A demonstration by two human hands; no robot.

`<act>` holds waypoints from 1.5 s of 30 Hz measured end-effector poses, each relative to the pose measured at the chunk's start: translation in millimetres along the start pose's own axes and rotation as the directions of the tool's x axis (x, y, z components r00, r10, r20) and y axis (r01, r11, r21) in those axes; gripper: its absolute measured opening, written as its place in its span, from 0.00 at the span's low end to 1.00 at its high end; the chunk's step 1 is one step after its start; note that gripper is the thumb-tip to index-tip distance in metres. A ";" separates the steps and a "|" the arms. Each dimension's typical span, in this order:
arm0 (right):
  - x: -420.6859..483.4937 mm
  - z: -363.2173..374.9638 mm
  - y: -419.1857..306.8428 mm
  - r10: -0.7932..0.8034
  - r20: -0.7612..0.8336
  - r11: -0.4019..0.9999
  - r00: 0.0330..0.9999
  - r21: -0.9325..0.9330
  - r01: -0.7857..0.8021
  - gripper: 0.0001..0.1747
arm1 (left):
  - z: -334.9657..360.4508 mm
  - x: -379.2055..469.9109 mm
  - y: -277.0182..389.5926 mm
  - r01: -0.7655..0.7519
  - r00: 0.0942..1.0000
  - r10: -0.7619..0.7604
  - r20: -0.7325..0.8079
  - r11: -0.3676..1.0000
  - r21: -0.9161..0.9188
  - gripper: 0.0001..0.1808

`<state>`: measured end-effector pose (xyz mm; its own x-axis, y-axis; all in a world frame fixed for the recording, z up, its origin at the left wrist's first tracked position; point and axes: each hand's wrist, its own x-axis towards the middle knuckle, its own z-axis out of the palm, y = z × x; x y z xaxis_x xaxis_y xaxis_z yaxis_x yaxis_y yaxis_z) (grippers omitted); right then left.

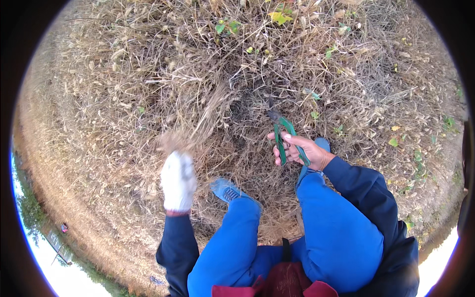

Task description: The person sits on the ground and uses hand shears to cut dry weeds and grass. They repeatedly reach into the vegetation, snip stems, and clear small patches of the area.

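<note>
My right hand (pixel 310 150), bare, holds a pair of pruning shears (pixel 291 128) with green handles. The handles are spread, and the dark metal blades point away from me over a dark patch of soil (pixel 241 107). On the left, my left hand (pixel 179 182) wears a white knitted glove and is blurred by motion. A tuft of dry grass (pixel 176 142), blurred just as much, sticks out past its fingers; the fingertips themselves are hidden. Beyond the tuft, a bundle of pale dry stalks (pixel 213 107) leans over the ground.
Dry grass and straw (pixel 111 111) cover the ground all round. My blue shoes (pixel 227 189) stand apart below the hands. A yellow leaf (pixel 279 17) and small green plants (pixel 227 26) show at the top. Far off at lower left is a person (pixel 64 227).
</note>
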<state>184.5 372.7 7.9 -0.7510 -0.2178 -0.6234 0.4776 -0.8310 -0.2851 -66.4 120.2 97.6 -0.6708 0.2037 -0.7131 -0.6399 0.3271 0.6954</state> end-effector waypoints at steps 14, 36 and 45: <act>-15.2 10.1 20.2 -0.073 0.063 0.996 0.995 0.060 0.069 0.33 | -151.2 -137.7 -47.7 -0.162 0.972 -0.210 0.105 -0.273 0.948 0.19; 58.9 5.8 -55.2 0.186 -0.038 0.882 0.982 -0.434 -0.184 0.34 | 133.8 116.3 13.0 -0.414 0.802 0.357 0.478 -0.245 0.877 0.34; 110.9 19.6 -110.1 0.174 -0.108 0.777 0.979 -0.595 -0.204 0.31 | 113.9 129.4 7.1 -0.497 0.774 0.356 0.524 -0.172 0.850 0.17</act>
<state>39.6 430.1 -15.6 -0.6026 -0.3023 -0.7386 0.7958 -0.2965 -0.5279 -115.0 254.0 0.2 -0.5502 0.7578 -0.3508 0.7623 0.6273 0.1594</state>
